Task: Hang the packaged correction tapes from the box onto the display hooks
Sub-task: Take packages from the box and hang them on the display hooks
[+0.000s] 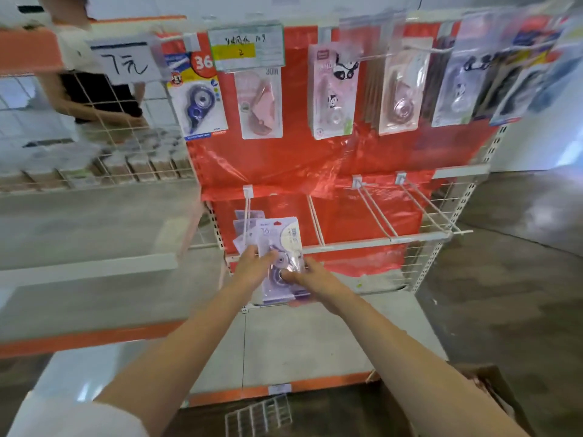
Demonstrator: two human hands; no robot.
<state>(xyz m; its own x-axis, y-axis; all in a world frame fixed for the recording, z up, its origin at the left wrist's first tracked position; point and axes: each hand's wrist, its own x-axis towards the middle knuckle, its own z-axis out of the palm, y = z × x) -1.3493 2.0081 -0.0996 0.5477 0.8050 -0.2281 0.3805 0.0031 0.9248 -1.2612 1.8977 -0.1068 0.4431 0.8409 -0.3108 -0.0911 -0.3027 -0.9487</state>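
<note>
At the centre of the frame, the left hand [252, 266] and right hand [310, 280] together hold a pale purple carded correction tape pack [280, 247], fingers curled on its clear blister. Just behind it, similar packs [241, 227] hang on a white wire display hook [247, 209] fixed to the red plastic-covered back panel [284, 165]. Right of centre, bare white hooks [378, 216] jut out. Across the top hangs a row of assorted packaged correction tapes [332, 89]. A brown cardboard box [492, 392] sits at the lower right.

bare forearms, with a white short sleeve [79, 417] on the left arm.
</note>
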